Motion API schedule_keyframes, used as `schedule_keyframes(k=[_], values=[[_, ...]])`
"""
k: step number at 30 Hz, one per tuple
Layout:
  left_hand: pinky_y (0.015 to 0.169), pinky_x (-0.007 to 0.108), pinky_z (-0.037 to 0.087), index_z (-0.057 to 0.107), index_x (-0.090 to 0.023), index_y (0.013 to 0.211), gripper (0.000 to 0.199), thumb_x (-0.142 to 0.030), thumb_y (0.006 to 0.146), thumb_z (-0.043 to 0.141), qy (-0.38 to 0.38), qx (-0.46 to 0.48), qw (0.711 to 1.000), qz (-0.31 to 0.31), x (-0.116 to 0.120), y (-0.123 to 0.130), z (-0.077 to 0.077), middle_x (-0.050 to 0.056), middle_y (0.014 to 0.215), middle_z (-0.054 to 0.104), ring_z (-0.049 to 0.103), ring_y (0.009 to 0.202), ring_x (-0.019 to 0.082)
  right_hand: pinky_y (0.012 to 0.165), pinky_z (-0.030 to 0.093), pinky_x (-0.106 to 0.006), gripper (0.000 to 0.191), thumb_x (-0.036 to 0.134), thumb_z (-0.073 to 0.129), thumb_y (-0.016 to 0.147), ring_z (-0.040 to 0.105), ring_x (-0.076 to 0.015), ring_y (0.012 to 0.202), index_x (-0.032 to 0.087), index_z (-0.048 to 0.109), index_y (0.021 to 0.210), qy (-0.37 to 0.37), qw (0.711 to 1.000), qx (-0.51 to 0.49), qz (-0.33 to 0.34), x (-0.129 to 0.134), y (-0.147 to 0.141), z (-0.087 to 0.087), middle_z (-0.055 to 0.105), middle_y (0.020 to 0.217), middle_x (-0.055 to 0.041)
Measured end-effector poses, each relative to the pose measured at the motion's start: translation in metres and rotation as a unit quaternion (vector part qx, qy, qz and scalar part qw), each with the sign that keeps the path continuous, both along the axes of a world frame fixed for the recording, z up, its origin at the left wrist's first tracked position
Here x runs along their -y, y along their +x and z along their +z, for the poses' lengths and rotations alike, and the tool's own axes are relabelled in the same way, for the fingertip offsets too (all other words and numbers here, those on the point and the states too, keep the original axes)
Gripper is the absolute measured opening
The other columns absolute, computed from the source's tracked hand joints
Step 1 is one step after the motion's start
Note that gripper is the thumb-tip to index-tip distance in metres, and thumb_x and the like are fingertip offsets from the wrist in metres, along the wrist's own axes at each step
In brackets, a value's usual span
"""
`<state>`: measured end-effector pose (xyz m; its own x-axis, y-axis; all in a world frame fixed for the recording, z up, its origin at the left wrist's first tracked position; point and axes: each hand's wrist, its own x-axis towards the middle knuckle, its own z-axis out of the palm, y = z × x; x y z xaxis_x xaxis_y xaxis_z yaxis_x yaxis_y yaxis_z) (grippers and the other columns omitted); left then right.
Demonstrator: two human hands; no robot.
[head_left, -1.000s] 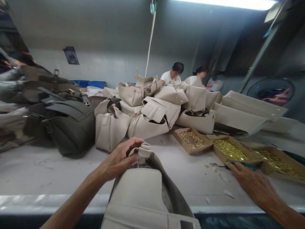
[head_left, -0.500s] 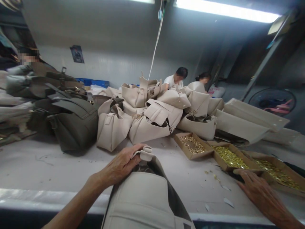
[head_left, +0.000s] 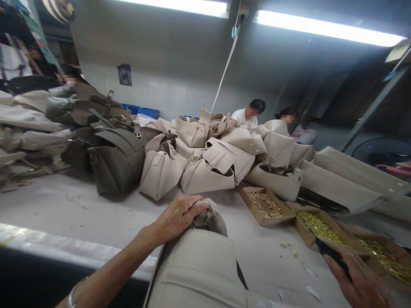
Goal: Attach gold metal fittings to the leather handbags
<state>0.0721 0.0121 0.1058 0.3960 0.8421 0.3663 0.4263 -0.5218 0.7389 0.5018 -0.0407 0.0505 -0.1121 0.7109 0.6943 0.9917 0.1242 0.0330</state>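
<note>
A beige handbag [head_left: 199, 256] stands at the table's near edge in front of me, its flap facing up. My left hand [head_left: 184, 216] is closed on the bag's upper far edge, with the thumb over the folded material beside the opening. At the lower right, my right hand [head_left: 356, 273] is beside the cardboard trays. A slim black object [head_left: 332, 252] lies between its thumb and fingers; its kind I cannot make out. Yellow-gold metal pieces [head_left: 321, 226] fill the nearest tray.
Beige handbags [head_left: 205, 175] are piled across the table, with dark green bags [head_left: 118, 162] to their left. A tray of small gold parts [head_left: 265, 204] stands before the pile. Scraps [head_left: 313, 293] lie on the table [head_left: 105, 222]. Other people [head_left: 245, 115] are behind the bags.
The view has shifted, so the scene sits further right. My left hand still grips the bag, whose edge is now bunched and folded over. My right hand now has the black object, which it was reaching toward.
</note>
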Motion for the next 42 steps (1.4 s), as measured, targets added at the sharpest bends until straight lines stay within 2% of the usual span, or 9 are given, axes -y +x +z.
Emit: schedule_keyframes(k=[6,9,12,16,21,26,31,37,42], values=[[0.055,0.024,0.022,0.037,-0.017,0.059,0.045,-0.047,0.092,0.035,-0.058,-0.007,0.998,0.020,0.005,0.006,0.008,-0.006,0.057,0.030,0.032,0.058,0.009,0.073,0.058,-0.029,0.031,0.037,0.039,0.093,0.069,-0.0211,0.087,0.023,0.053,0.117,0.028,0.979,0.087,0.183,0.025,-0.118,0.078,0.069,0.097,-0.0071],[0.053,0.025,0.020,0.035,-0.018,0.056,0.045,-0.046,0.091,0.035,-0.068,-0.022,0.997,0.041,0.008,0.009,0.012,-0.005,0.056,0.027,0.030,0.057,0.010,0.063,0.055,-0.022,0.030,0.031,0.044,0.092,0.068,-0.0174,0.080,0.026,0.055,0.120,-0.045,0.953,0.067,0.293,0.032,-0.159,0.091,0.069,0.097,-0.0052],[0.052,0.024,0.020,0.043,-0.017,0.056,0.045,-0.045,0.090,0.034,-0.078,-0.020,0.996,0.044,0.009,0.013,0.015,-0.004,0.057,0.028,0.031,0.057,0.011,0.052,0.049,-0.021,0.035,0.024,0.042,0.092,0.065,-0.0149,0.066,0.027,0.053,0.125,-0.108,0.937,0.059,0.326,0.026,-0.182,0.088,0.068,0.089,-0.0051],[0.052,0.024,0.020,0.043,-0.017,0.055,0.045,-0.045,0.090,0.035,-0.063,-0.012,0.997,0.044,0.010,0.016,0.014,-0.004,0.056,0.029,0.030,0.056,0.011,0.046,0.039,-0.021,0.038,0.015,0.043,0.088,0.058,-0.0136,0.057,0.022,0.053,0.125,-0.133,0.938,0.117,0.299,0.010,-0.195,0.084,0.063,0.078,-0.0042],[0.054,0.024,0.023,0.047,-0.017,0.058,0.045,-0.046,0.090,0.034,-0.068,-0.015,0.996,0.051,0.012,0.021,0.014,-0.004,0.056,0.036,0.036,0.058,0.012,0.044,0.029,-0.022,0.039,0.009,0.050,0.080,0.052,-0.0118,0.050,0.020,0.056,0.117,-0.161,0.941,0.186,0.232,0.013,-0.209,0.094,0.060,0.073,-0.0024],[0.053,0.025,0.021,0.045,-0.017,0.057,0.045,-0.046,0.090,0.035,-0.060,-0.038,0.997,0.041,0.014,0.027,0.016,-0.005,0.055,0.034,0.032,0.056,0.011,0.046,0.032,-0.026,0.037,0.004,0.050,0.074,0.058,-0.0185,0.059,0.018,0.061,0.107,-0.142,0.940,0.263,0.167,0.028,-0.233,0.110,0.062,0.075,-0.0077],[0.053,0.024,0.022,0.050,-0.017,0.063,0.046,-0.049,0.091,0.032,-0.070,-0.024,0.997,0.019,0.010,0.020,0.011,-0.005,0.057,0.035,0.033,0.057,0.011,0.049,0.033,-0.025,0.031,0.006,0.055,0.078,0.057,-0.0171,0.059,0.017,0.061,0.107,-0.179,0.920,0.288,0.198,0.020,-0.234,0.120,0.062,0.077,-0.0073],[0.053,0.024,0.021,0.045,-0.017,0.062,0.046,-0.049,0.091,0.032,-0.069,0.006,0.998,0.009,-0.001,0.006,0.001,-0.005,0.059,0.030,0.030,0.058,0.011,0.059,0.043,-0.024,0.030,0.018,0.048,0.090,0.060,-0.0145,0.067,0.022,0.060,0.117,-0.211,0.922,0.113,0.306,-0.016,-0.208,0.093,0.064,0.082,-0.0038],[0.054,0.025,0.020,0.039,-0.018,0.060,0.045,-0.050,0.091,0.033,-0.078,0.023,0.997,0.001,-0.007,0.002,-0.007,-0.005,0.062,0.025,0.025,0.058,0.010,0.085,0.048,-0.031,0.030,0.026,0.049,0.091,0.063,-0.0190,0.095,0.019,0.065,0.116,-0.272,0.874,-0.101,0.389,-0.033,-0.200,0.076,0.069,0.104,-0.0077]])
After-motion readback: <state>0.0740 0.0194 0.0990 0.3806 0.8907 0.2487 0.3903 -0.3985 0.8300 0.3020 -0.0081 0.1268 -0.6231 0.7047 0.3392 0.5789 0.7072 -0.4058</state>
